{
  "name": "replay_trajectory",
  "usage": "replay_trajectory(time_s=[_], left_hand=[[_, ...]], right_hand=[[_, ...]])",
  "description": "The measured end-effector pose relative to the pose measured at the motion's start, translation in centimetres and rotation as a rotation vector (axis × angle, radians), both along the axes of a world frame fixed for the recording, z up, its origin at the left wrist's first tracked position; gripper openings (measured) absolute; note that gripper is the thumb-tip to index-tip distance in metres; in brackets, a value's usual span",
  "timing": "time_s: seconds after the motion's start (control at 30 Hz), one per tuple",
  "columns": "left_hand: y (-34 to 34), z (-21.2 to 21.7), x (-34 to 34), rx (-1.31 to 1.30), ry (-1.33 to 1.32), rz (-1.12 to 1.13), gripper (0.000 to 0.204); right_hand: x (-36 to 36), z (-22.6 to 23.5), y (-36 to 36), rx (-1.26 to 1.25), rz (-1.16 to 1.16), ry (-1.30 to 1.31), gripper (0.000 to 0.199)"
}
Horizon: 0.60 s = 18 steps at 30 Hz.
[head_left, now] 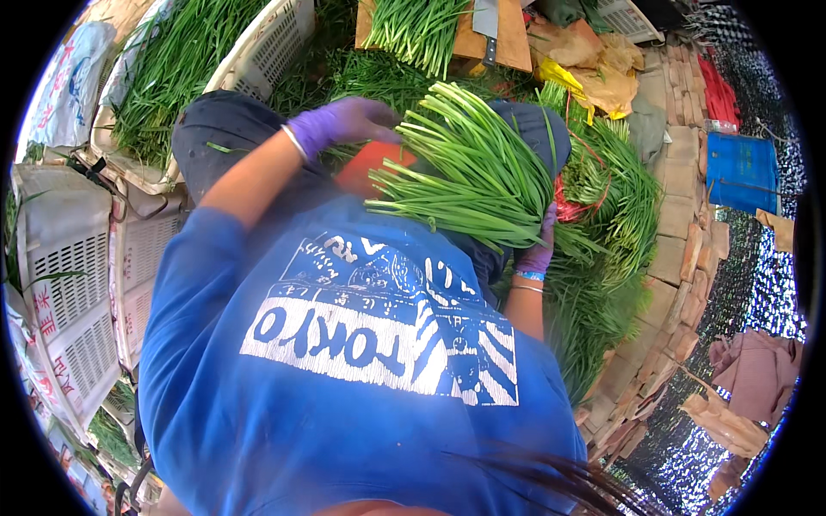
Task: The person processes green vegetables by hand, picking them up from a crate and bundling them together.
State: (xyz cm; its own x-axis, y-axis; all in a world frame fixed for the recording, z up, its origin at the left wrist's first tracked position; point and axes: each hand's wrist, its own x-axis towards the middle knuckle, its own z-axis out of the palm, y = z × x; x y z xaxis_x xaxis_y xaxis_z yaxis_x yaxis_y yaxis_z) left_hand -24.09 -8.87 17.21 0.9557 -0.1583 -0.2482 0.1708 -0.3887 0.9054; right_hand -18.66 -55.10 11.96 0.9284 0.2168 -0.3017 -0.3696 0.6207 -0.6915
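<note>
A thick bunch of garlic chives (pixel 482 172) lies across my lap, its pale cut ends fanned toward the upper left. My right hand (pixel 539 245), in a purple glove, holds the bunch at its leafy end, with part of the fingers hidden by the leaves. At the other side, my left hand (pixel 348 125), also purple-gloved, is beside the pale ends with its fingers stretched out and nothing visible in them. Below that hand a red object (pixel 372 165) shows between my knees, partly covered by the chives.
Ahead is a wooden board (pixel 514 39) with more chives (pixel 417 30) and a cleaver (pixel 486 21). A white crate (pixel 271 52) of greens stands at upper left; more crates (pixel 69 258) are at left. Tied chives (pixel 615 181) lie right, beside a brick edging (pixel 675 206).
</note>
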Motion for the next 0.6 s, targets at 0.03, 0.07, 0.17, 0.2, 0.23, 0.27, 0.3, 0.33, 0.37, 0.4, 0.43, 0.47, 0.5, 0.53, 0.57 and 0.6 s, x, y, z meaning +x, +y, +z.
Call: replay_trajectory(time_s=[0.03,0.07,0.17,0.2,0.23,0.27,0.3,0.33,0.37,0.4,0.43,0.47,0.5,0.53,0.57,0.6], left_hand=[[-1.9,-1.2,0.8,-0.148,-0.052,-0.013,0.042],[-3.6,-2.3,1.5,-0.312,-0.087,-0.036,0.042],[-5.9,-4.7,2.5,-0.373,-0.045,0.149,0.036],[-5.9,-5.1,2.5,-0.216,-0.090,0.100,0.034],[-5.5,-5.3,2.3,-0.054,-0.135,0.050,0.033],[-4.7,-5.2,2.0,0.043,-0.233,0.007,0.032],[-3.8,-5.1,1.5,0.346,-0.296,-0.053,0.029],[-3.0,-4.9,1.0,0.332,-0.382,-0.003,0.028],[-1.8,-4.6,0.6,0.226,-0.308,0.021,0.028],[-0.5,-4.2,0.3,0.068,-0.339,0.040,0.028],[0.7,-3.9,0.0,-0.119,-0.257,0.050,0.027],[1.7,-3.7,-0.2,-0.181,-0.140,0.121,0.027],[2.7,-3.4,-0.1,-0.245,-0.050,0.164,0.027],[3.2,-3.3,-0.2,-0.257,0.067,0.243,0.027],[3.5,-3.1,0.2,-0.175,0.201,0.261,0.039],[3.4,-2.9,0.4,-0.256,0.096,0.223,0.044]], right_hand=[[0.2,-0.4,-0.4,0.353,0.014,0.130,0.047],[0.5,-0.7,-0.9,0.757,-0.010,0.310,0.048],[1.3,-1.5,-1.9,1.808,-0.175,0.863,0.052],[1.5,-1.7,-2.2,1.858,-0.189,0.938,0.051],[1.6,-1.9,-2.2,1.569,-0.147,0.799,0.051],[1.6,-2.0,-2.3,1.267,-0.096,0.687,0.050],[1.6,-2.1,-2.2,0.622,-0.003,0.359,0.049],[1.5,-2.1,-2.1,0.810,0.022,0.379,0.049],[1.3,-2.2,-1.9,1.104,0.010,0.487,0.049],[1.3,-2.3,-1.8,1.260,0.022,0.550,0.049],[1.0,-2.4,-1.7,1.358,0.010,0.578,0.049],[0.9,-2.5,-1.6,1.475,-0.041,0.624,0.049],[0.6,-2.5,-1.5,1.459,-0.006,0.589,0.048],[0.5,-2.5,-1.4,1.463,-0.007,0.573,0.047],[0.4,-2.5,-1.4,1.468,-0.008,0.557,0.046],[0.3,-2.3,-1.3,1.594,-0.047,0.629,0.047]])
